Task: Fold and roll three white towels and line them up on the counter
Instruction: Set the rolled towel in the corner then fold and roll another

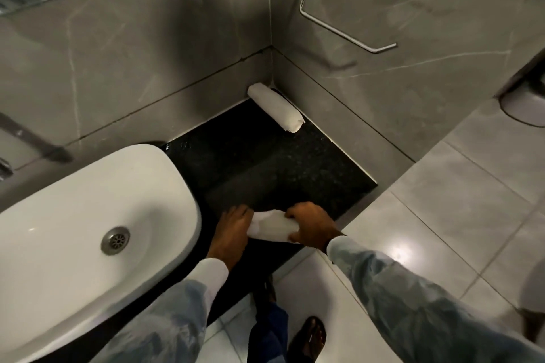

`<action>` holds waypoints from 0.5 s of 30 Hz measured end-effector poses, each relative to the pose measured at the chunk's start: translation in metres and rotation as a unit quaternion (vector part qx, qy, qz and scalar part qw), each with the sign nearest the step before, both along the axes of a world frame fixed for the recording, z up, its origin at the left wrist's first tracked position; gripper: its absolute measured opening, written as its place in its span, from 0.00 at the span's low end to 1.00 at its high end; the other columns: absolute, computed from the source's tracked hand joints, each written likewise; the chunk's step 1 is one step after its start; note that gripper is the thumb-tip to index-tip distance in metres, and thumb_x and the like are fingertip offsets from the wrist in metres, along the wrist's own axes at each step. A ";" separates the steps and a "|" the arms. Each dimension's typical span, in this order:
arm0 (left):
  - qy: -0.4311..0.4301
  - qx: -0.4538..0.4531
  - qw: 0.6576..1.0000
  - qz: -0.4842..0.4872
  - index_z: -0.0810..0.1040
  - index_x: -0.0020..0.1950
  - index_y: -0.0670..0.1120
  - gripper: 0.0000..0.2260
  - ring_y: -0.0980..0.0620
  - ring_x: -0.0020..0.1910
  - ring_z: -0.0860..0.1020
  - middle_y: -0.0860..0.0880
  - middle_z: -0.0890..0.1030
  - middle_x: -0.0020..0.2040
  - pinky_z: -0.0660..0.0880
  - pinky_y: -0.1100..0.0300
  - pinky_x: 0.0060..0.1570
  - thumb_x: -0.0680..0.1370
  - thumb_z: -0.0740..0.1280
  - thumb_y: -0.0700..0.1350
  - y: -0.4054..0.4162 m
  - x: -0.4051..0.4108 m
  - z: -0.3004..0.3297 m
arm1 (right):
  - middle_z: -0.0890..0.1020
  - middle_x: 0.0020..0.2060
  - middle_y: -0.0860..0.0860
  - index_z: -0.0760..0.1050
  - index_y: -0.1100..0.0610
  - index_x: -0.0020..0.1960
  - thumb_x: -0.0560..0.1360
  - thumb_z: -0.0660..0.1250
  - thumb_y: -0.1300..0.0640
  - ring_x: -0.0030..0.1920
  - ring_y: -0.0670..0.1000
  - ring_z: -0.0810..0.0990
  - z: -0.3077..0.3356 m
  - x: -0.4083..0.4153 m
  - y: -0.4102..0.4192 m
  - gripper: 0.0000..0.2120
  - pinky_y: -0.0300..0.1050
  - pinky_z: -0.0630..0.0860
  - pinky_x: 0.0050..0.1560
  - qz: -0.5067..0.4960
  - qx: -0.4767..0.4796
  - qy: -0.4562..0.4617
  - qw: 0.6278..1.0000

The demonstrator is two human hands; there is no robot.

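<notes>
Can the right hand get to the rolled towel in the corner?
Probably yes: bare black counter lies between the right hand and the rolled towel, but its grip is on another towel.

Grey marbled walls (147, 53), tiled floor (472, 186)

Counter (265, 162) runs from frame centre to the lower middle, in a wall corner. Sink (88, 215) sits on it at lower left. Rolled towel (275, 107) lies on the counter at the back corner, upper centre, against the wall. Second towel (272, 225) on the counter's near edge, between left hand (233, 233) and right hand (309, 224), well apart from the first. Towel rail (339, 29) on the wall, upper right.
</notes>
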State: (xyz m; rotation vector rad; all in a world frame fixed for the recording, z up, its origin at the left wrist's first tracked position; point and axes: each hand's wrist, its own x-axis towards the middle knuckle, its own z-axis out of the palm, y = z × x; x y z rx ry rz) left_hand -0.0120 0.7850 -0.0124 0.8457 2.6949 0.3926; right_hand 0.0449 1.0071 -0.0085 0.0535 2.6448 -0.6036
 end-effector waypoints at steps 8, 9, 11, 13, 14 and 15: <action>-0.149 -0.088 0.985 -0.021 0.68 0.59 0.51 0.19 0.44 0.60 0.75 0.44 0.75 0.62 0.72 0.53 0.61 0.71 0.71 0.48 -0.005 -0.026 0.020 | 0.76 0.62 0.57 0.73 0.56 0.64 0.71 0.71 0.49 0.62 0.59 0.76 0.011 0.005 -0.013 0.24 0.55 0.73 0.64 0.027 0.048 -0.011 0.998; -0.146 -0.105 0.983 -0.034 0.65 0.65 0.52 0.25 0.43 0.63 0.73 0.44 0.72 0.65 0.71 0.52 0.64 0.71 0.71 0.47 -0.002 -0.026 0.020 | 0.77 0.62 0.57 0.73 0.56 0.63 0.70 0.72 0.48 0.61 0.59 0.76 0.013 0.004 -0.014 0.24 0.54 0.73 0.63 0.035 0.053 -0.007 0.998; -0.117 -0.139 0.980 -0.077 0.58 0.74 0.52 0.34 0.41 0.70 0.67 0.43 0.66 0.72 0.65 0.49 0.70 0.72 0.70 0.45 0.007 -0.023 0.024 | 0.76 0.61 0.56 0.73 0.56 0.63 0.68 0.73 0.48 0.60 0.58 0.75 0.015 0.003 -0.015 0.26 0.53 0.73 0.63 0.050 0.063 -0.002 0.997; -0.071 -0.186 0.971 -0.128 0.59 0.74 0.53 0.32 0.40 0.71 0.63 0.43 0.62 0.74 0.62 0.46 0.71 0.73 0.69 0.46 0.013 -0.020 0.027 | 0.77 0.59 0.55 0.73 0.55 0.61 0.65 0.75 0.45 0.59 0.57 0.76 0.016 0.001 -0.014 0.28 0.52 0.73 0.62 0.059 0.063 0.007 0.996; -0.052 -0.206 0.966 -0.150 0.60 0.74 0.53 0.30 0.40 0.71 0.63 0.42 0.62 0.73 0.61 0.46 0.71 0.73 0.68 0.46 0.013 -0.023 0.027 | 0.77 0.58 0.55 0.74 0.55 0.60 0.64 0.75 0.44 0.58 0.57 0.76 0.016 -0.001 -0.014 0.29 0.52 0.73 0.61 0.067 0.065 0.010 0.996; -0.038 -0.221 0.961 -0.164 0.61 0.73 0.52 0.29 0.40 0.71 0.63 0.42 0.63 0.72 0.61 0.46 0.70 0.73 0.68 0.46 0.014 -0.027 0.026 | 0.78 0.57 0.54 0.74 0.54 0.59 0.63 0.75 0.42 0.57 0.57 0.77 0.015 -0.004 -0.013 0.30 0.51 0.73 0.60 0.070 0.063 0.012 0.995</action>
